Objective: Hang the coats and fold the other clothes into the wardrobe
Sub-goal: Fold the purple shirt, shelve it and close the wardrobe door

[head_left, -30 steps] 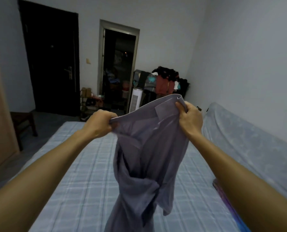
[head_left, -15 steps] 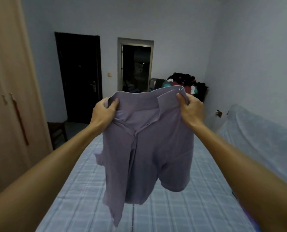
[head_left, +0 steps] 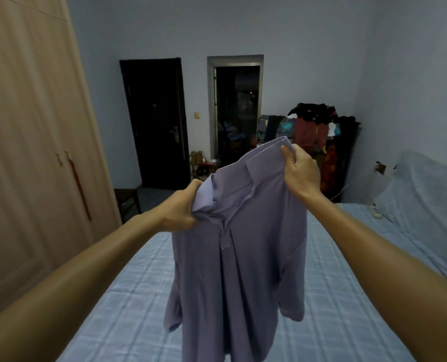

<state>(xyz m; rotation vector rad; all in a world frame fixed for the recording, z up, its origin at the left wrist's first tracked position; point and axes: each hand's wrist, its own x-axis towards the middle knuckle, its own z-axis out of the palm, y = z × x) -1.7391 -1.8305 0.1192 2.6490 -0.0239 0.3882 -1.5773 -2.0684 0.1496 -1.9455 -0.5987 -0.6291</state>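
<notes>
A purple collared shirt [head_left: 246, 257] hangs in the air in front of me, above the bed. My left hand [head_left: 182, 207] grips its left shoulder in a fist. Higher up, my right hand [head_left: 300, 171] grips the right shoulder beside the collar. The shirt's body and short sleeves dangle freely, its placket facing me. The light wooden wardrobe [head_left: 32, 142] stands at the left with its doors closed.
The bed [head_left: 347, 296] with a pale blue checked cover lies below the shirt. A covered sofa [head_left: 426, 194] lines the right wall. A rack piled with clothes [head_left: 319, 129] stands at the back, beside an open doorway [head_left: 236, 111] and a dark door [head_left: 156, 121]. A dark stool [head_left: 127, 199] sits by the wardrobe.
My view has turned left, bringing more of the wardrobe in. My left hand has dropped lower than my right, so the shirt now hangs tilted, its body more unfurled.
</notes>
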